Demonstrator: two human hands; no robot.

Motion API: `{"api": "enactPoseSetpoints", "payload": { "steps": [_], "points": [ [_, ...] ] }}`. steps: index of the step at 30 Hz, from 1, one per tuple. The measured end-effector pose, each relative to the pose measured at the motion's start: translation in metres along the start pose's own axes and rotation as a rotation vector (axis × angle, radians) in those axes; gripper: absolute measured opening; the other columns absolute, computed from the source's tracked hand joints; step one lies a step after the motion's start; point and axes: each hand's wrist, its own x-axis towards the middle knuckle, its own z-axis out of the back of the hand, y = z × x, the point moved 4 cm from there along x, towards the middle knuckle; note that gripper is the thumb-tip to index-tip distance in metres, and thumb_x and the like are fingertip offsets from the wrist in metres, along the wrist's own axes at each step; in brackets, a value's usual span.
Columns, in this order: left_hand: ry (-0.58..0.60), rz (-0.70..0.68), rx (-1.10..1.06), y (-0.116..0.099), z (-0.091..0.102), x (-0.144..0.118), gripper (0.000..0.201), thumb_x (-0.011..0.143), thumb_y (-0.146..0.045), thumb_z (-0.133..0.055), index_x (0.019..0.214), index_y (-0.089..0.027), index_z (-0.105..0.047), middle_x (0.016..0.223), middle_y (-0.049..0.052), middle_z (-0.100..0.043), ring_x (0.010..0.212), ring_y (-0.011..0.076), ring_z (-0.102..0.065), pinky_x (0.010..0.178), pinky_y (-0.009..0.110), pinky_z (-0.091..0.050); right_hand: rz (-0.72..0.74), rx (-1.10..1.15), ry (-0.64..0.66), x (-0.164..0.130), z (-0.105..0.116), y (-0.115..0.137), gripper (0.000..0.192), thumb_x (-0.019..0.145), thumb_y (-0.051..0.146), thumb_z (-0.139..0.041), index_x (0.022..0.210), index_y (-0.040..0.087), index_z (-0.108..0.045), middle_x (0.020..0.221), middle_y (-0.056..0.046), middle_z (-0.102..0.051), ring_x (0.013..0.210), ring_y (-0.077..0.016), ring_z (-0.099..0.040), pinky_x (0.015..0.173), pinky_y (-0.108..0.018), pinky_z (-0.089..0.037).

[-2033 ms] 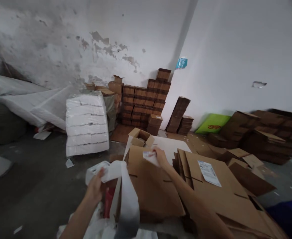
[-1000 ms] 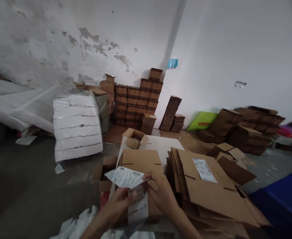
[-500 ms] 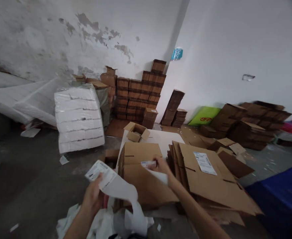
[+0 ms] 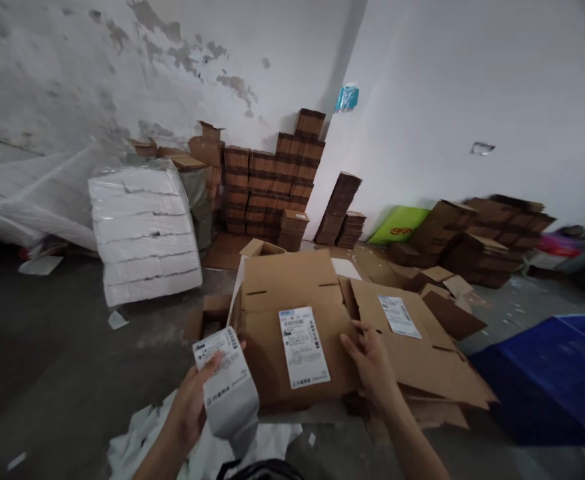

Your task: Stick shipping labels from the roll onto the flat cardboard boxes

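A stack of flat brown cardboard boxes (image 4: 282,280) lies in front of me, and a white shipping label (image 4: 303,347) is stuck on the top one. My right hand (image 4: 372,363) rests on that box's right edge, just right of the label. My left hand (image 4: 192,400) holds a folded strip of white labels (image 4: 225,387) at the stack's left. A second pile of flat boxes (image 4: 417,353) to the right carries its own label (image 4: 399,315).
A wrapped bundle of white foam sheets (image 4: 142,230) stands at the left. Stacks of folded cartons (image 4: 267,190) line the back corner, and more cartons (image 4: 482,237) sit at the right. A blue crate (image 4: 557,380) is at the right. White backing paper (image 4: 147,440) trails on the floor.
My right hand has pressed the peeled label flat onto the top box and slid to the box's right edge. My left hand has drawn the label strip nearer. The view tilted down.
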Motion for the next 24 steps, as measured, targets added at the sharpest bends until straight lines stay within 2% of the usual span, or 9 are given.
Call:
{"api": "enactPoseSetpoints", "payload": {
  "steps": [3, 7, 9, 11, 13, 15, 17, 20, 24],
  "points": [
    [0.085, -0.037, 0.011, -0.007, -0.006, -0.005, 0.045, 0.084, -0.025, -0.058, 0.126, -0.009, -0.053, 0.107, 0.016, -0.070, 0.106, 0.0292, -0.064, 0.087, 0.041, -0.053, -0.013, -0.037, -0.136, 0.025, 0.074, 0.004, 0.053, 0.070, 0.055, -0.061, 0.109, 0.020, -0.058, 0.106, -0.011, -0.066, 0.094, -0.0246, -0.062, 0.080, -0.038, -0.048],
    [0.115, -0.320, 0.187, -0.020, -0.006, -0.008, 0.064, 0.074, -0.036, -0.070, 0.130, -0.012, -0.050, 0.108, 0.012, -0.071, 0.117, 0.0267, -0.057, 0.103, 0.036, -0.042, -0.188, -0.401, -0.421, 0.073, 0.202, -0.026, 0.036, 0.063, 0.045, -0.067, 0.093, 0.024, -0.070, 0.085, -0.018, -0.067, 0.082, -0.0288, -0.061, 0.072, -0.047, -0.041],
    [0.146, -0.381, 0.248, -0.017, -0.010, -0.008, 0.069, 0.073, -0.039, -0.070, 0.133, -0.014, -0.047, 0.109, 0.011, -0.071, 0.116, 0.0270, -0.057, 0.105, 0.038, -0.039, -0.233, -0.589, -0.454, 0.081, 0.214, -0.027, 0.024, 0.059, 0.038, -0.070, 0.079, 0.025, -0.072, 0.076, -0.020, -0.064, 0.078, -0.0318, -0.060, 0.071, -0.052, -0.038],
    [0.237, -0.344, 0.313, -0.005, -0.021, -0.007, 0.063, 0.075, -0.041, -0.067, 0.129, -0.014, -0.052, 0.113, 0.013, -0.069, 0.116, 0.0298, -0.057, 0.105, 0.043, -0.039, -0.078, -0.539, -0.311, 0.068, 0.168, -0.008, 0.022, 0.062, 0.040, -0.066, 0.078, 0.026, -0.071, 0.079, -0.018, -0.065, 0.078, -0.0311, -0.060, 0.075, -0.052, -0.039],
    [0.312, -0.340, 0.451, 0.008, -0.032, -0.007, 0.047, 0.076, -0.037, -0.065, 0.116, -0.013, -0.064, 0.119, 0.014, -0.066, 0.121, 0.0321, -0.052, 0.108, 0.044, -0.034, 0.117, -0.284, 0.009, 0.034, 0.082, 0.025, 0.027, 0.070, 0.046, -0.058, 0.085, 0.027, -0.068, 0.092, -0.012, -0.066, 0.083, -0.0265, -0.061, 0.080, -0.047, -0.044],
    [0.328, -0.391, 0.609, 0.017, -0.039, -0.009, 0.035, 0.073, -0.029, -0.067, 0.105, -0.015, -0.071, 0.124, 0.012, -0.063, 0.128, 0.0320, -0.045, 0.113, 0.041, -0.024, 0.199, -0.127, 0.492, -0.011, -0.010, 0.058, 0.032, 0.066, 0.038, -0.067, 0.095, 0.024, -0.066, 0.114, -0.009, -0.062, 0.099, -0.0240, -0.060, 0.085, -0.039, -0.047],
    [0.354, -0.404, 0.616, 0.022, -0.042, -0.013, 0.035, 0.069, -0.023, -0.071, 0.104, -0.019, -0.072, 0.126, 0.008, -0.062, 0.131, 0.0304, -0.041, 0.115, 0.039, -0.018, 0.200, -0.060, 0.673, -0.047, -0.067, 0.077, 0.030, 0.071, 0.029, -0.065, 0.100, 0.022, -0.062, 0.105, -0.005, -0.065, 0.096, -0.0198, -0.061, 0.085, -0.034, -0.047],
    [0.414, -0.103, 0.225, 0.030, -0.041, -0.019, 0.037, 0.075, -0.035, -0.065, 0.108, -0.016, -0.069, 0.118, 0.010, -0.066, 0.125, 0.0304, -0.048, 0.110, 0.040, -0.030, 0.247, -0.121, 0.648, -0.073, -0.093, 0.078, 0.014, 0.079, 0.020, -0.055, 0.091, 0.020, -0.061, 0.090, -0.003, -0.067, 0.087, -0.0175, -0.061, 0.079, -0.031, -0.047],
    [0.200, 0.252, -0.280, 0.039, -0.030, -0.011, 0.038, 0.089, -0.030, -0.045, 0.110, -0.003, -0.062, 0.095, 0.018, -0.071, 0.097, 0.0293, -0.066, 0.088, 0.038, -0.050, 0.457, -0.136, 0.707, -0.090, -0.092, 0.074, 0.022, 0.078, 0.011, -0.052, 0.095, 0.021, -0.061, 0.093, -0.004, -0.066, 0.091, -0.0180, -0.059, 0.078, -0.030, -0.046]
  ]
}}
